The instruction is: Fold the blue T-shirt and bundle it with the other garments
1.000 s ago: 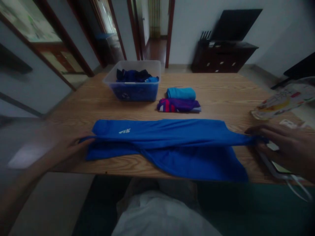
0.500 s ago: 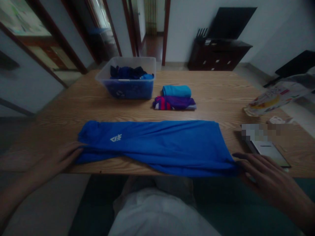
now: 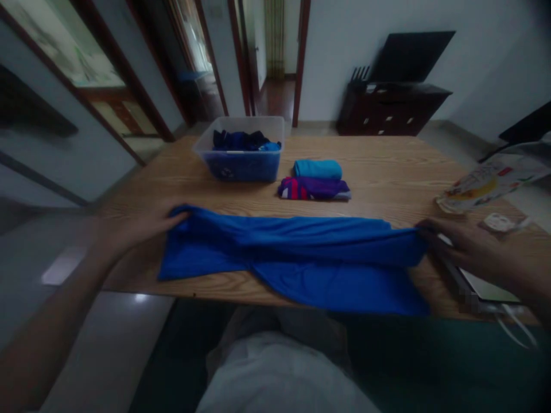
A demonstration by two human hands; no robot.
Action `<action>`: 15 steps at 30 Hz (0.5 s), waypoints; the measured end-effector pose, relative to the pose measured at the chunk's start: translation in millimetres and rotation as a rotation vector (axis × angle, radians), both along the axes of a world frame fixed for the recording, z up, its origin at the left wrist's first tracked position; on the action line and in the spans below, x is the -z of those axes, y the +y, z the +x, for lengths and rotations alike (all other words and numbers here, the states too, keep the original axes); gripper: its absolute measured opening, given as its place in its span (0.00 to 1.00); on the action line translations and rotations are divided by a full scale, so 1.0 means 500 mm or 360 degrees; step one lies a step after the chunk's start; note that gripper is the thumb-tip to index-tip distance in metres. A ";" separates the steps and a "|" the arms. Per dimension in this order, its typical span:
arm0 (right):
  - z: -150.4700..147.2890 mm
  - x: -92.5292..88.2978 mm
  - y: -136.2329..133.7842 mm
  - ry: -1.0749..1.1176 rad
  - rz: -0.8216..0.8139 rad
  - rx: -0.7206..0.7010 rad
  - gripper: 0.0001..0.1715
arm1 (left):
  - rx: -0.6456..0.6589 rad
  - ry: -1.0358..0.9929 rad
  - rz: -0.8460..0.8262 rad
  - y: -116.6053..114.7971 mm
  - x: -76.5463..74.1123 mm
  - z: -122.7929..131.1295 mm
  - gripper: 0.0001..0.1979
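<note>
A blue shirt stretches across the front of the wooden table, one layer lifted and folded over along its length. My left hand pinches its left end, fingers closed on the cloth. At the other end my right hand grips the raised right corner. The lower layer lies flat and reaches the table's front edge. No white logo shows on the cloth. Beyond the shirt lie a rolled light-blue garment and a folded purple garment with pink and white stripes, touching each other.
A clear plastic bin holding dark and blue clothes stands at the back left of the table. On the right are a printed plastic bag and a flat device partly under my right forearm. A white cable hangs off the edge.
Both hands have moved away from my body, lifting the shirt's near edge and bringing it over the rest. The white logo is now covered. The camera view has shifted slightly.
</note>
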State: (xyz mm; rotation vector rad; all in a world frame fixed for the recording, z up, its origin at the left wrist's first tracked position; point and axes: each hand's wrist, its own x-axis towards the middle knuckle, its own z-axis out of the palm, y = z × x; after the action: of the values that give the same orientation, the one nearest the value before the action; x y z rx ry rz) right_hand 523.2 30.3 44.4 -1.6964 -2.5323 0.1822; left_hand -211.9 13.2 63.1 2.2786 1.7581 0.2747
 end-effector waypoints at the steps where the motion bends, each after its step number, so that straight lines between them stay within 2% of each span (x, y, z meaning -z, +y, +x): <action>1: -0.013 -0.012 0.027 -0.0080 0.0161 0.0103 0.23 | -0.0053 0.0001 0.0112 0.024 -0.009 0.011 0.24; 3: -0.048 -0.028 0.056 -0.0250 0.0492 0.0214 0.27 | -0.0159 0.0051 0.0382 0.048 -0.013 0.044 0.25; 5: -0.081 -0.029 0.040 -0.0270 0.0583 0.0100 0.29 | -0.0169 0.0094 0.0599 0.036 0.003 0.082 0.24; 7: -0.101 -0.012 -0.017 -0.0097 0.0374 -0.0160 0.26 | -0.0091 0.0129 0.0623 -0.003 0.035 0.116 0.21; 10: -0.098 0.037 -0.135 0.0173 -0.0022 -0.0361 0.24 | -0.0048 0.0173 0.0384 -0.074 0.104 0.144 0.24; 13: -0.074 0.099 -0.230 0.0291 -0.0250 -0.0384 0.44 | -0.0239 0.0169 0.0379 -0.117 0.167 0.141 0.34; 15: -0.060 0.137 -0.264 0.0355 -0.0209 -0.0344 0.48 | -0.0401 0.0123 0.0457 -0.129 0.194 0.127 0.38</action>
State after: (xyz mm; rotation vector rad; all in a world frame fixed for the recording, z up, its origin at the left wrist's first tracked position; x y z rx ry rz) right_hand 493.1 -101.4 -24.3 -1.3490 -2.5760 0.5322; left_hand -148.3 -51.5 -34.2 2.2751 2.1733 0.5236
